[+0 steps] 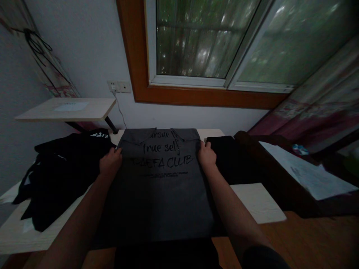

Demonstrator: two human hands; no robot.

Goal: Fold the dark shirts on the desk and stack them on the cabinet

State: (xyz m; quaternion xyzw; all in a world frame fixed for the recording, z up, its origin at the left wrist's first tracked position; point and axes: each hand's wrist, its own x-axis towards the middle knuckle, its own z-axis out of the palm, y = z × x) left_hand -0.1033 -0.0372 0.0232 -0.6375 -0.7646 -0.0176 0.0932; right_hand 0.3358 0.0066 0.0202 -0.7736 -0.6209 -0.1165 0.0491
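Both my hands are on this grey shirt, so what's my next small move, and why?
Probably fold the far end of the grey shirt toward you: your left hand and right hand appear to grip its opposite side edges, and two flaps already lie over part of the top lettering.

Grey T-shirt: matt, smooth-lying cloth with printed lettering. Black garments: matt, rumpled cloth. Desk and raised shelf: pale, wood-grained, smooth. Paper sheet: matt. Window surround: brown wood, smooth, faintly glossy. Window pane: glossy glass. Wall outlet: smooth plastic. Curtain: patterned, pleated cloth.
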